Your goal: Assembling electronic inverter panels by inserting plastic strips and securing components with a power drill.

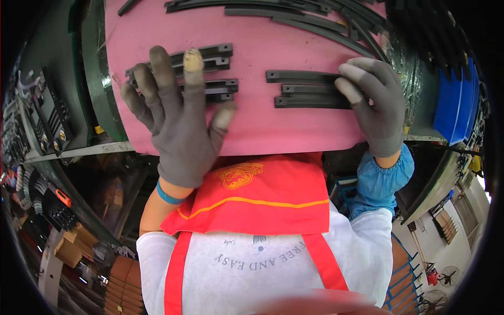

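Observation:
My left hand, in a grey glove, lies with its fingers spread over a group of black plastic strips on a pink work surface. The index fingertip of that glove looks pale yellowish. Parts of those strips are hidden under the fingers. To the right is a second small group of black plastic strips, lying roughly side by side, with small holes near their left ends. My right hand, also gloved, is bent around their right ends, with thumb and fingers at them. Those ends are hidden behind the glove.
More long black strips lie in a loose pile along the far side of the pink surface. A blue bin stands at the right. Dark parts are gathered at the left. A red apron hangs at the near edge.

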A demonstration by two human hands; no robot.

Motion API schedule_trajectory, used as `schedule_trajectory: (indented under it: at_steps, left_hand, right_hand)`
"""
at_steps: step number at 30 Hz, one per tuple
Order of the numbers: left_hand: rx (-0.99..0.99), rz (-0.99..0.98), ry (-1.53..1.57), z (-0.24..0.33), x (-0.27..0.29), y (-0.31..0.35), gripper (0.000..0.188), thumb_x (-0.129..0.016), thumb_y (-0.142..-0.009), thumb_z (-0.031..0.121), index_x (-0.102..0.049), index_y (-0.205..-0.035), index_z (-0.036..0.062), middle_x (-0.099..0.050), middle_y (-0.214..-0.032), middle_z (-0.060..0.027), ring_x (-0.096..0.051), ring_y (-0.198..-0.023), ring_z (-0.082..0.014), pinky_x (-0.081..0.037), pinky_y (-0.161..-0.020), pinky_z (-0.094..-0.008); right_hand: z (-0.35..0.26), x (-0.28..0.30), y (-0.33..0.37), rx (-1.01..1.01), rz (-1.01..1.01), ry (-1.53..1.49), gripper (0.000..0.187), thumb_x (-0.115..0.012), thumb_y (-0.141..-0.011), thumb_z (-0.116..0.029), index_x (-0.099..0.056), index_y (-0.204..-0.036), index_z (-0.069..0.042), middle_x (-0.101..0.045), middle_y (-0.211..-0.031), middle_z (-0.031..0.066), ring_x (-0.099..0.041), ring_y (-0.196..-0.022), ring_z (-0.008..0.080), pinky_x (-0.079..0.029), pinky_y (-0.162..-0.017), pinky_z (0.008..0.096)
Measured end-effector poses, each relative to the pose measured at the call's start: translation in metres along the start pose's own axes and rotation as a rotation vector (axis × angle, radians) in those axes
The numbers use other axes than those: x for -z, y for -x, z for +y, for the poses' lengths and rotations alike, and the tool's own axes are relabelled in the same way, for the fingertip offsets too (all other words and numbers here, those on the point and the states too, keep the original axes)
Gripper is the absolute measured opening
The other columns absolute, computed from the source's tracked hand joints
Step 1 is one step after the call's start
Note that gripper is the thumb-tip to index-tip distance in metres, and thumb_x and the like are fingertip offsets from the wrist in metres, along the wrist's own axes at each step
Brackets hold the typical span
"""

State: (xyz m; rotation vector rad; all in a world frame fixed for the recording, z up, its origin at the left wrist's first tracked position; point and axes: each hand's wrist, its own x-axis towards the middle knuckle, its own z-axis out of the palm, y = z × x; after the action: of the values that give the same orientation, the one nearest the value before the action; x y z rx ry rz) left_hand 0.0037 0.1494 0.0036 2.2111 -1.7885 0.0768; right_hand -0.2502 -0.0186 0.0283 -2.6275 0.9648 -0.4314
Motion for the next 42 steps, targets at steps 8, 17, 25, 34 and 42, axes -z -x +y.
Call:
schedule_trajectory:
  at_steps: [8, 17, 25, 34, 42]
  left_hand:
    - [-0.345, -0.168, 0.244, 0.087, -0.008, -0.034, 0.055, -0.059, -0.094, 0.04, -0.055, -0.14, 0.0104, -0.043, -0.151, -0.0183, -0.035, -0.142, -0.0379, -0.024, -0.117, -0.052]
    - [-0.265, -0.133, 0.381, 0.095, -0.026, -0.109, 0.018, -0.07, -0.084, 0.015, -0.062, -0.098, 0.0083, -0.061, -0.09, -0.009, -0.062, -0.084, -0.0312, -0.05, -0.072, -0.0427]
    - [-0.258, -0.196, 0.216, 0.104, -0.023, -0.107, 0.02, -0.07, -0.084, 0.018, -0.064, -0.101, 0.0098, -0.062, -0.094, -0.0078, -0.063, -0.088, -0.0285, -0.052, -0.074, -0.0417]
    - [-0.166, -0.023, 0.136, 0.081, -0.046, -0.148, 0.011, -0.068, -0.086, 0.019, -0.069, -0.095, 0.0117, -0.063, -0.088, -0.0057, -0.063, -0.087, -0.0291, -0.052, -0.074, -0.0417]
    - [-0.213, -0.138, 0.151, 0.066, -0.015, -0.122, 0.014, -0.068, -0.085, 0.011, -0.068, -0.099, 0.0099, -0.065, -0.095, -0.0084, -0.063, -0.09, -0.0308, -0.052, -0.076, -0.0417]
  right_hand:
    - [0.049, -0.004, -0.007, -0.197, 0.223, 0.025, 0.024, -0.069, -0.089, -0.021, -0.07, -0.111, -0.01, -0.067, -0.099, 0.009, -0.064, -0.092, 0.0294, -0.05, -0.08, 0.0389]
    - [0.071, -0.009, -0.015, -0.069, 0.372, 0.098, 0.023, -0.069, -0.09, -0.02, -0.071, -0.111, -0.011, -0.068, -0.101, 0.0072, -0.065, -0.093, 0.0279, -0.053, -0.08, 0.0363]
    - [0.073, -0.013, -0.022, 0.04, 0.357, 0.196, 0.021, -0.068, -0.09, -0.02, -0.071, -0.11, -0.013, -0.067, -0.098, 0.0053, -0.064, -0.087, 0.0254, -0.053, -0.075, 0.0374]
    - [0.073, -0.024, -0.065, 0.016, 0.297, 0.422, 0.021, -0.064, -0.091, -0.018, -0.069, -0.111, -0.014, -0.068, -0.099, 0.0027, -0.064, -0.087, 0.0253, -0.054, -0.075, 0.037]
    - [0.057, -0.01, -0.064, -0.023, 0.352, 0.363, 0.02, -0.06, -0.091, -0.015, -0.067, -0.11, -0.017, -0.067, -0.095, 0.0015, -0.066, -0.084, 0.0254, -0.054, -0.069, 0.038]
